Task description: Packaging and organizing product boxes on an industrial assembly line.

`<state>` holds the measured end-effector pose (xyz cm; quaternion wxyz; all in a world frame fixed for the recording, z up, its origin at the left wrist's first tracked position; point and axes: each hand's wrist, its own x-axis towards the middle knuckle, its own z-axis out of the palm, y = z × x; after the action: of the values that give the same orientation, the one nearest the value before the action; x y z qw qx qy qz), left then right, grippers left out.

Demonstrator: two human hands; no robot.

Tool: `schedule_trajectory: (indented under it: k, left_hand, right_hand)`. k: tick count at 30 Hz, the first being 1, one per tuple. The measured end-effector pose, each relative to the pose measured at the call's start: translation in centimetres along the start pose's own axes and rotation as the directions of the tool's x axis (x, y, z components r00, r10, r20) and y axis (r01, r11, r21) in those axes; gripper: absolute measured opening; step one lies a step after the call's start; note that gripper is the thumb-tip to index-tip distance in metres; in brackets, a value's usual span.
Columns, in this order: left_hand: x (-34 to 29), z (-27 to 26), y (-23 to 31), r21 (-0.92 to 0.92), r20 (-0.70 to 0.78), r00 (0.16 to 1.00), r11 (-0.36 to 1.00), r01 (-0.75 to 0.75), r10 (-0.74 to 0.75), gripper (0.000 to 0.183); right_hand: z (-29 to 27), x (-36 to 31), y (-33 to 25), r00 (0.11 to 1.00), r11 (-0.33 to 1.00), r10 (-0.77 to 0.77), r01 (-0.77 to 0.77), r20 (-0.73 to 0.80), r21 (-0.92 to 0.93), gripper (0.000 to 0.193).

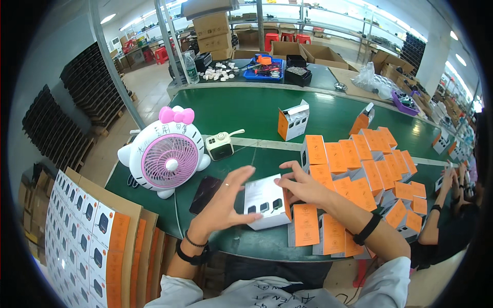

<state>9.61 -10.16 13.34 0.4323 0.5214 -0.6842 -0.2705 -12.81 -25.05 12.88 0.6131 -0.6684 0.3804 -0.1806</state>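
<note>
In front of me on the green bench lies a small white product box (266,206) with dark device pictures on its side. At its right edge my right hand (307,188) grips it, the thumb on the top face and other fingers curled by the side. My left hand (226,201) is open at the box's left, fingers spread, with the thumb tip at the lower left corner. A dark flat object (206,194), perhaps a phone, lies partly behind my left hand. Immediately right of the box stands an orange-topped box (306,225).
Several orange-and-white boxes (363,192) crowd the right side. A pink-and-white fan (172,164) and a small cream device (220,146) stand left. Stacked boxes (84,226) rise at lower left. Two cartons (294,121) (362,119) stand farther back; another person's hands (449,179) work at far right.
</note>
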Motion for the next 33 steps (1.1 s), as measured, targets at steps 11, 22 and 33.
schedule_trajectory:
  k: [11,22,33]
  left_hand:
    - [2.9,0.5,0.2,0.272,0.069,0.988,0.95,-0.154,0.14,0.074]
    - [3.0,0.4,-0.1,0.462,0.047,0.999,0.886,-0.034,0.013,0.071]
    - [7.5,-0.6,-1.0,0.417,0.335,0.933,0.868,-0.269,0.128,0.052]
  right_hand:
    - [0.1,0.0,0.0,0.94,0.927,-0.137,0.233,0.314,-0.293,0.093]
    - [2.4,-0.2,0.1,0.96,0.728,-0.226,0.277,0.162,-0.627,0.121]
    - [-0.9,1.4,0.2,0.936,0.764,-0.269,0.351,0.228,-0.541,0.131]
